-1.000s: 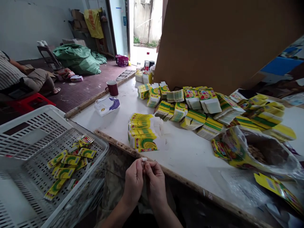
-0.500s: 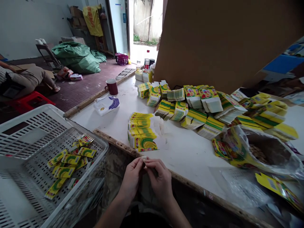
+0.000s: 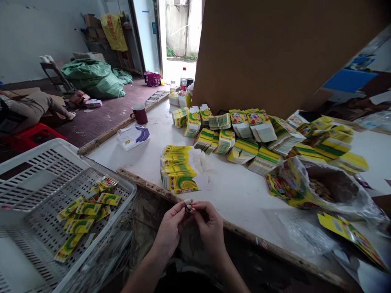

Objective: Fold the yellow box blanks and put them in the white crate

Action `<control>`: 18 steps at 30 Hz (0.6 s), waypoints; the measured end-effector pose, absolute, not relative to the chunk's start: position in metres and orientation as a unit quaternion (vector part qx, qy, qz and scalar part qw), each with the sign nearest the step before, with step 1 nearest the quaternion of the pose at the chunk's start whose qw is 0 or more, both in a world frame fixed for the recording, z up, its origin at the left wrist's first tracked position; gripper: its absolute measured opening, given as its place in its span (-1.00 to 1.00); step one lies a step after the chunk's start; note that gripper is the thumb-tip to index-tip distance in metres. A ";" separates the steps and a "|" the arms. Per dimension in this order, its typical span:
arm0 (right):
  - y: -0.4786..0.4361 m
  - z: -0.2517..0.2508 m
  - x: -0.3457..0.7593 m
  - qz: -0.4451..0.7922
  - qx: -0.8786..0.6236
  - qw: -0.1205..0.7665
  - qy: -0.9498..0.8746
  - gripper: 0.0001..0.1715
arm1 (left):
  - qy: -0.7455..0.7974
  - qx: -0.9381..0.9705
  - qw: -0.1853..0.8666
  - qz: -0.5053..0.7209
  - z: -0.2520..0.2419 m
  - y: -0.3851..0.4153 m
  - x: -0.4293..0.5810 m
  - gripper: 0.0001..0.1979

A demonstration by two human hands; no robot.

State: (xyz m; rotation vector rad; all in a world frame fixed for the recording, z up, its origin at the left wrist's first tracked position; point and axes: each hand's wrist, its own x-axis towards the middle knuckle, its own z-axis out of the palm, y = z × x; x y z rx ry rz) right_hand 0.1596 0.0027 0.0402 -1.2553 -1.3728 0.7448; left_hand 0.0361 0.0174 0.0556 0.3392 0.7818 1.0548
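Observation:
Over the table's wooden front edge, my left hand [image 3: 169, 230] is closed in a pinch on a small whitish piece [image 3: 187, 202]. My right hand [image 3: 211, 228] meets it, thumb and fingertips pinched at a small pale brown piece [image 3: 189, 207]; both are too small to name. Just beyond my hands lies a fanned row of flat yellow-and-green cartons [image 3: 180, 183] with white flaps. To the right, an open plastic-lined bag [image 3: 295, 197] holds many small beige pieces [image 3: 319, 189].
A white plastic basket [image 3: 61, 148] at left contains several filled yellow packets [image 3: 88, 208]. Bundles of cartons [image 3: 241, 150] line the table's back below a brown board [image 3: 262, 53]. A maroon mug [image 3: 141, 115] and a white-purple packet [image 3: 133, 137] stand left. Someone sits far left.
The view has shifted slightly to the right. My fingertips have parted a little, and the small pieces between them now show more clearly.

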 end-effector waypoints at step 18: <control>-0.053 0.028 0.200 0.550 -0.599 0.359 -0.459 -0.97 | 0.479 0.116 0.715 0.496 0.070 0.020 0.030 -0.66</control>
